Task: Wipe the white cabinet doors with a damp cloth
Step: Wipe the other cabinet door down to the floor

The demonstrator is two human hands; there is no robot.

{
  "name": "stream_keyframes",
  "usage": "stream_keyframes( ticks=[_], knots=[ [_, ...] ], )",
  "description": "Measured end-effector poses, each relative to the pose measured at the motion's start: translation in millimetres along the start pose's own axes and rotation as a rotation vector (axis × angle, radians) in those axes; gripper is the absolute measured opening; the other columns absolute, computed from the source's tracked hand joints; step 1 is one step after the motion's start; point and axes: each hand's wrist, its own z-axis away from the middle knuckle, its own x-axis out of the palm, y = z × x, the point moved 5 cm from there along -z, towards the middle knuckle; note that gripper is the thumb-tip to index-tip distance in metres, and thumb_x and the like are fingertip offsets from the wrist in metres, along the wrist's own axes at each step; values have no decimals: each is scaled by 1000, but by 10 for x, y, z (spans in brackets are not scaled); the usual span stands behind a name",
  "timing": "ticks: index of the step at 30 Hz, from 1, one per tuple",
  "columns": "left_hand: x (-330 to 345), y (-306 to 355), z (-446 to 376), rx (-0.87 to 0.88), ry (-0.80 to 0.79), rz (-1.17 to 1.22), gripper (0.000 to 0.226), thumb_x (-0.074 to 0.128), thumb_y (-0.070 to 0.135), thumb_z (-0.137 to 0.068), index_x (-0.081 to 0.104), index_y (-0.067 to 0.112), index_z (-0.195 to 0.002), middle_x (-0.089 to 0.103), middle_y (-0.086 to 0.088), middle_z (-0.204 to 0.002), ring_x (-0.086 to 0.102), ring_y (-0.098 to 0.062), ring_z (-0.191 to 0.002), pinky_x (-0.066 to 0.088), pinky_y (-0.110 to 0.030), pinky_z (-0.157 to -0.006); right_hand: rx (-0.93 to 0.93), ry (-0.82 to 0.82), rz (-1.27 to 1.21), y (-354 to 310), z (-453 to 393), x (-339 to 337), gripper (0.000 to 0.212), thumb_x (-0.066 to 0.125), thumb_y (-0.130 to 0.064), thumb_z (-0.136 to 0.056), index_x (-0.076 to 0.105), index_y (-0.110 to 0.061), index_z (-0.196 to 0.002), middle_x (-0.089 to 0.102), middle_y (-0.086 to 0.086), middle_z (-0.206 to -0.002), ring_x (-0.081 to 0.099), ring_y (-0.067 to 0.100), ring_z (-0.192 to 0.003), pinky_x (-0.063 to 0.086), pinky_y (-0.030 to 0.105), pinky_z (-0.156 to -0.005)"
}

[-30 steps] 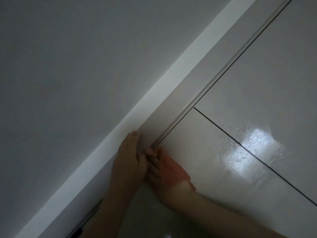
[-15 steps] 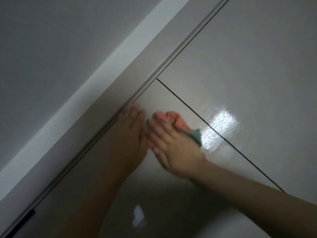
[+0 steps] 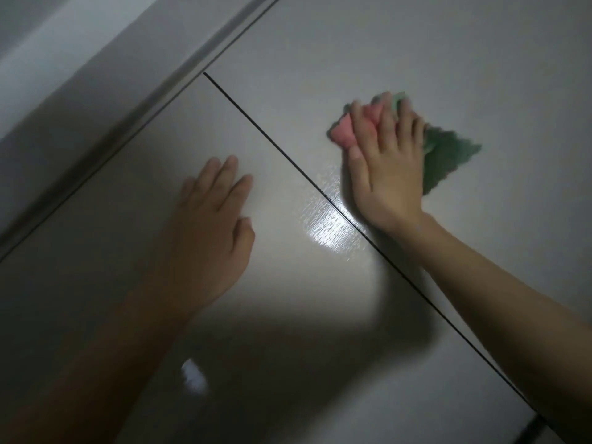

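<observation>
The white cabinet doors (image 3: 368, 52) look smooth and glossy, showing a streaked sheen of light. The pink-and-green cloth (image 3: 443, 155) looks soft, matt, and nubby-edged.

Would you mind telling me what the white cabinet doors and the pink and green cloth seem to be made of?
White cabinet doors: probably laminated or lacquered board with a glossy finish; a bright glare patch shows fine streaked grain. The exact core cannot be told.

Pink and green cloth: a soft, fuzzy textile, perhaps microfibre; it bunches under the right hand and has a ragged edge.
</observation>
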Motion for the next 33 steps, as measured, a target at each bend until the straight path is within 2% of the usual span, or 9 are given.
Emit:
stream_keyframes(
  ticks=[5, 7, 11, 15, 18, 22, 25, 30, 33],
  knots=[
    [65, 230, -91, -9, -7, 59, 60, 34, 23, -85, 40, 1, -141, 26, -17, -154, 18, -34, -144, 9, -48, -116, -578, -226, -122, -582, 1464, 104, 52, 46, -29, -88, 49, -14, -138, 43, 15, -145, 34, 42, -134, 21, 55, -109],
    [118, 410, -118, 18, -30, 89, 62, 32, 25, -86, 37, 4, -144, 22, -14, -156, 15, -30, -146, 5, -46, -117, -660, -290, -143, -366, 1545, 34, 48, 48, -27, -86, 54, -18, -133, 47, 9, -142, 38, 38, -134, 18, 48, -111],
    [241, 671, -65, 44, -66, 127, 64, 29, 30, -87, 31, 7, -147, 16, -8, -158, 8, -25, -147, 1, -41, -119, -270, -164, 4, 462, 954, -149, 49, 31, -30, -95, 33, -22, -143, 39, 6, -148, 24, 34, -142, 8, 49, -117],
    [331, 791, 21, 80, -82, 142, 62, 29, 30, -89, 31, 10, -147, 15, -6, -159, 6, -23, -147, 0, -41, -119, 42, -108, 94, 757, 714, -158, 52, 19, -35, -97, 21, -24, -148, 32, 2, -153, 11, 32, -146, 2, 67, -110],
    [367, 809, 63, 95, -92, 116, 64, 27, 32, -87, 32, 7, -147, 18, -10, -158, 10, -26, -147, 4, -45, -118, -94, -101, 44, 425, 1244, -60, 52, 24, -34, -97, 29, -22, -147, 31, 4, -153, 15, 34, -145, 7, 65, -111],
    [381, 873, 23, 87, -91, 78, 63, 29, 30, -88, 33, 4, -146, 18, -13, -158, 11, -29, -146, 4, -51, -116, -359, -236, -28, 109, 2141, -49, 47, 28, -31, -98, 36, -22, -143, 34, 3, -149, 25, 32, -142, 20, 46, -114],
    [381, 1001, 7, 116, -82, 92, 66, 22, 35, -87, 32, 6, -146, 17, -11, -158, 9, -27, -147, 1, -50, -117, -413, -251, -1, 360, 2107, -123, 46, 27, -33, -98, 37, -26, -143, 36, 0, -147, 27, 26, -141, 18, 57, -112],
    [454, 1117, 106, 113, -85, 139, 66, 21, 36, -89, 26, 12, -149, 10, -4, -160, 1, -19, -148, -6, -42, -119, -39, -137, 99, 1184, 1407, -233, 50, 26, -33, -97, 23, -21, -146, 33, 8, -151, 19, 32, -143, 10, 57, -114],
    [534, 1122, 152, 119, -101, 143, 64, 27, 31, -89, 25, 11, -150, 8, -5, -160, 0, -20, -148, -7, -43, -119, 174, -34, 28, 1181, 1371, -162, 52, 23, -34, -99, 19, -17, -148, 26, 11, -154, 13, 35, -144, 7, 56, -116]
  ],
)
